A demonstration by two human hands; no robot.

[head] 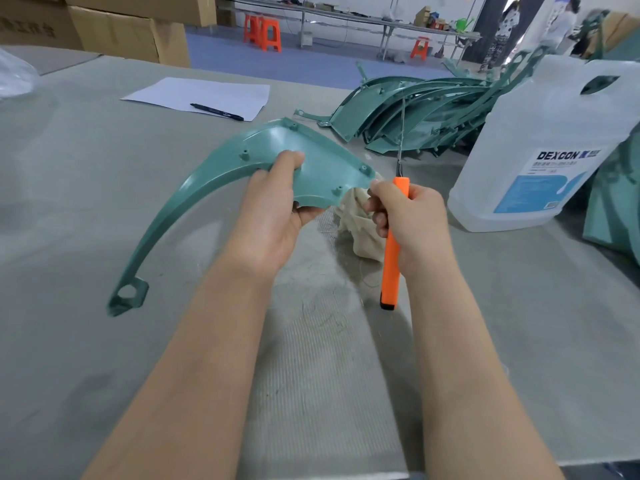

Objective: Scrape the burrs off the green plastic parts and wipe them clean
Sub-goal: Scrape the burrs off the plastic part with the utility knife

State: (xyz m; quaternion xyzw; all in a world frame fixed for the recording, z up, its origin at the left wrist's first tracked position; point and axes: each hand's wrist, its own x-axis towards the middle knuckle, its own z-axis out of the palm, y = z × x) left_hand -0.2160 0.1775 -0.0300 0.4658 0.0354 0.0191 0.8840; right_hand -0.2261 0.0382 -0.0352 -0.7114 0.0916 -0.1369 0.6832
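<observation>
My left hand (pixel 273 209) grips a long curved green plastic part (pixel 207 174) by its wide end, holding it above the grey table with its inner side facing me. The thin tail of the part curves down to the left and ends in a looped tab. My right hand (pixel 408 220) grips an orange-handled scraper (pixel 393 251) upright, its thin metal blade pointing up just right of the part's edge. A beige cloth (pixel 356 220) lies crumpled on the table between my hands, under the part's right corner.
A pile of green parts (pixel 415 109) lies at the back right. A large clear jug with a blue label (pixel 540 150) stands to the right. White paper (pixel 204 95) with a black pen (pixel 216 111) lies at the back. Cardboard boxes (pixel 114 32) stand far left.
</observation>
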